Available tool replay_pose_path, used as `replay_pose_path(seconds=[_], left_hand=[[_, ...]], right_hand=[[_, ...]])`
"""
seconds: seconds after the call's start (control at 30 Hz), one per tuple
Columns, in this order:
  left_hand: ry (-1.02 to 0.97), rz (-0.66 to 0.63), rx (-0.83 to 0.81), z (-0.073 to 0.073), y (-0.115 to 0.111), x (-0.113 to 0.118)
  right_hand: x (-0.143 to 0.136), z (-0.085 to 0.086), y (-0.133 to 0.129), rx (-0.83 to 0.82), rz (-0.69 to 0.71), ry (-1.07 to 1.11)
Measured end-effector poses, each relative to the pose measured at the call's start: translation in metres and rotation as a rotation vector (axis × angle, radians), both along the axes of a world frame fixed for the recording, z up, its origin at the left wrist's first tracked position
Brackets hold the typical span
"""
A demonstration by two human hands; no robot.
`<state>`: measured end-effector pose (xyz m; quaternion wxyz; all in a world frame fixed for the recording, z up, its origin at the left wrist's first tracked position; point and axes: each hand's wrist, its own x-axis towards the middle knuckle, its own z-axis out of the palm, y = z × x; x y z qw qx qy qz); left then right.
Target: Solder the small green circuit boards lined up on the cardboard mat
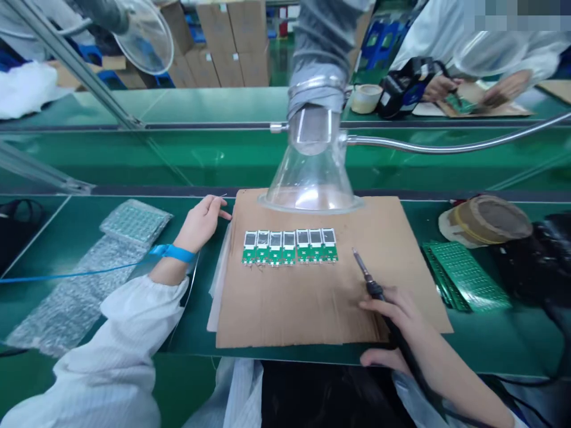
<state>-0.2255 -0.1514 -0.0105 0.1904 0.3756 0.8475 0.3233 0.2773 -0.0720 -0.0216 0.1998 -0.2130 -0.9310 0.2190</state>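
My right hand is wrapped round a soldering iron, whose metal tip points up and left over a sheet of brown cardboard. To the left of that tip lies a row of several small green circuit boards with grey screens. My left hand rests by the cardboard's upper left edge, fingers bent and pinched together. A short bit of thin wire sticks out past its fingertips. A blue wrist strap with a cord circles my left wrist.
A clear fume hood hangs above the cardboard. Bubble-wrapped boards lie on the left. At right sit green board panels and a tape roll. Across the bench, another person's hands work on a green board.
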Motion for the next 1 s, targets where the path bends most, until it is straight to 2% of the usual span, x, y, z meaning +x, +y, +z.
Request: replay_pose_path(seconds=[0.1, 0.2, 0.37, 0.47, 0.57, 0.67, 0.73, 0.83, 0.9, 1.0], left_hand=[[-0.011, 0.005, -0.079, 0.003, 0.011, 0.000], [0.049, -0.024, -0.070, 0.007, 0.023, -0.005], [0.195, -0.074, 0.008, 0.006, 0.047, -0.017], [0.248, -0.141, -0.011, 0.003, 0.047, -0.022], [0.300, -0.153, -0.078, 0.004, 0.024, -0.026], [0.318, -0.157, -0.171, 0.011, -0.019, -0.024], [0.315, -0.174, -0.219, 0.017, -0.049, -0.013], [0.237, -0.172, -0.278, 0.021, -0.086, 0.017], [0.134, -0.190, -0.275, 0.020, -0.102, 0.041], [0.001, -0.242, -0.251, 0.020, -0.114, 0.070]], right_hand=[[0.002, -0.005, -0.013, 0.005, -0.013, -0.114], [0.002, -0.012, -0.012, -0.053, -0.045, -0.150], [0.007, -0.018, 0.018, -0.075, -0.052, -0.121], [0.004, -0.014, 0.042, 0.009, -0.119, -0.110], [-0.013, -0.008, 0.065, 0.094, -0.181, -0.088], [-0.046, -0.004, 0.090, 0.069, -0.222, -0.040], [-0.071, -0.002, 0.104, 0.047, -0.277, 0.001], [-0.096, 0.006, 0.113, 0.022, -0.304, 0.104], [-0.096, 0.016, 0.109, 0.029, -0.292, 0.154], [-0.071, 0.034, 0.093, 0.049, -0.343, 0.207]])
